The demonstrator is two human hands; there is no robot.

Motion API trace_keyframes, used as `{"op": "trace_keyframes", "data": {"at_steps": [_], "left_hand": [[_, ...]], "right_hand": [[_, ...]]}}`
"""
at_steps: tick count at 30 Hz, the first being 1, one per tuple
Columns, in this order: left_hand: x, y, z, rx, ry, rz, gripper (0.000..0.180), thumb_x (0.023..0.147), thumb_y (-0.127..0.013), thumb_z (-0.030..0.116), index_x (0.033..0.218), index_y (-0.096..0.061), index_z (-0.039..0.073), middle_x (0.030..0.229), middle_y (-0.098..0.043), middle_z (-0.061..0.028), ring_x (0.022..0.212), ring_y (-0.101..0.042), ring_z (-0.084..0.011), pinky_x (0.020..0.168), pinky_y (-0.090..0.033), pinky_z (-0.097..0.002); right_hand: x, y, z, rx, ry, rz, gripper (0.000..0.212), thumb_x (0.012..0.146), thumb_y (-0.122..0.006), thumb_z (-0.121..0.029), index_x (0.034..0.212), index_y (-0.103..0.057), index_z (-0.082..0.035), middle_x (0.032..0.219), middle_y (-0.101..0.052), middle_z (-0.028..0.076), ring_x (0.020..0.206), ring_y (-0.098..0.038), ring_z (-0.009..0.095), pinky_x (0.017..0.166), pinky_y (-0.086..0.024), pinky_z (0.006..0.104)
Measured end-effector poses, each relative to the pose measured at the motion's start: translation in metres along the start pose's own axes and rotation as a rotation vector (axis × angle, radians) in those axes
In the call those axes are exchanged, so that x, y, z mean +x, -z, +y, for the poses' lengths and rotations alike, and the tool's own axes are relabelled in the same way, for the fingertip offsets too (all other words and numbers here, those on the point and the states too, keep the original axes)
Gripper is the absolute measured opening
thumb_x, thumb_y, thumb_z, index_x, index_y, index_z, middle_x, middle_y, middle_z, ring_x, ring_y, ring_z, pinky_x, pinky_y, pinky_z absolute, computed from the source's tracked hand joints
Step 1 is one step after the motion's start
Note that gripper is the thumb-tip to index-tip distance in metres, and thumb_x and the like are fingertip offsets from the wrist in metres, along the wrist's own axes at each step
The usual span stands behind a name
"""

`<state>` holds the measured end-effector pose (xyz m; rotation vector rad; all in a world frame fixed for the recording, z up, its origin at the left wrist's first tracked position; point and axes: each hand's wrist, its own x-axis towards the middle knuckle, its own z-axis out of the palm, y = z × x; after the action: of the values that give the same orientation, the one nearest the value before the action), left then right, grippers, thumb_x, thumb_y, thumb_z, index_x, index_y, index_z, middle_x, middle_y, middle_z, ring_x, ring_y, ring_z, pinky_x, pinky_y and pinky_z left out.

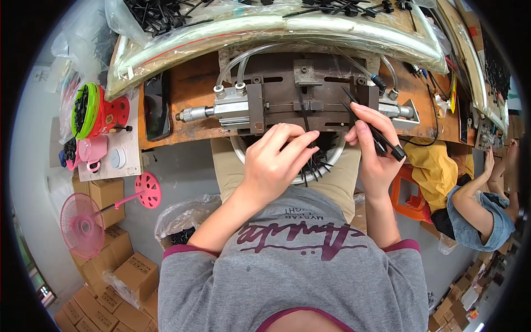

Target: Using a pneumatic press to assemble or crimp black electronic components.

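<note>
My left hand (279, 157) is curled at the front edge of a dark metal fixture (287, 72). Its fingers are closed around the lower end of a thin black rod (303, 105), which lies across the small clamp block (313, 105) in the fixture's middle; the fingers partly hide the grip. Closed too, my right hand (379, 144) holds a few black rods (381, 138) with thicker ends, their thin tips slanting up left toward the block. Under my hands, a round white-rimmed container (326, 167) with more black rods rests at my lap.
Metal air cylinders (231, 108) with clear hoses flank the fixture. A phone (157, 105) lies left of it. Beyond runs a plastic-wrapped ledge (265, 27) with piled black parts. A pink fan (83, 225) and cartons (133, 274) stand left; a co-worker (478, 213) sits right.
</note>
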<state>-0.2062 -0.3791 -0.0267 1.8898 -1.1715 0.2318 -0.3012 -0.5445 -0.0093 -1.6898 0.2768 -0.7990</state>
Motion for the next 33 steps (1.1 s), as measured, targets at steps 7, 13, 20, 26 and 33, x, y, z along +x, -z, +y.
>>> {"op": "trace_keyframes", "data": {"at_steps": [7,13,20,26,33], "left_hand": [[-0.007,-0.023,-0.009,0.272,-0.104,-0.072,0.030,0.070,-0.080,0.011,0.098,-0.072,0.003,0.127,-0.066,-0.0105,0.081,-0.069,-0.0214,0.075,-0.056,-0.0315],[0.004,-0.019,-0.008,0.329,-0.097,-0.128,0.026,0.069,-0.080,0.013,0.093,-0.073,0.005,0.123,-0.068,-0.0099,0.068,-0.068,-0.0193,0.067,-0.054,-0.0281],[0.004,-0.017,-0.009,0.335,-0.075,-0.157,0.025,0.070,-0.080,0.015,0.093,-0.073,0.006,0.124,-0.068,-0.0087,0.064,-0.067,-0.0178,0.062,-0.053,-0.0278],[0.003,-0.015,-0.009,0.306,-0.075,-0.140,0.026,0.071,-0.080,0.014,0.095,-0.072,0.006,0.126,-0.067,-0.0081,0.066,-0.067,-0.0186,0.062,-0.053,-0.0289],[-0.005,-0.004,-0.003,-0.186,0.163,-0.128,0.024,0.076,-0.078,0.002,0.099,-0.072,0.003,0.124,-0.067,-0.0107,0.092,-0.071,-0.0205,0.080,-0.059,-0.0287]], "right_hand": [[-0.005,-0.003,-0.001,0.107,-0.017,0.045,0.010,0.093,-0.060,0.006,0.102,-0.056,0.003,0.115,-0.066,0.021,0.073,-0.064,0.011,0.067,-0.053,0.0232],[-0.004,0.004,-0.001,-0.102,0.059,0.008,0.014,0.093,-0.060,0.006,0.105,-0.055,0.003,0.117,-0.066,0.021,0.076,-0.065,0.012,0.069,-0.054,0.0233],[-0.006,0.002,0.008,0.059,0.166,0.044,0.018,0.092,-0.059,0.010,0.109,-0.056,0.005,0.119,-0.065,0.020,0.079,-0.067,0.012,0.072,-0.058,0.0243],[0.002,0.004,0.006,-0.448,0.446,-0.018,0.024,0.079,-0.068,0.014,0.102,-0.068,0.006,0.106,-0.070,0.019,0.088,-0.071,0.025,0.075,-0.060,0.0310],[0.003,0.008,0.007,-0.521,0.488,-0.094,0.039,0.071,-0.064,0.019,0.108,-0.064,0.008,0.112,-0.068,0.023,0.092,-0.070,0.028,0.078,-0.059,0.0340]]}}
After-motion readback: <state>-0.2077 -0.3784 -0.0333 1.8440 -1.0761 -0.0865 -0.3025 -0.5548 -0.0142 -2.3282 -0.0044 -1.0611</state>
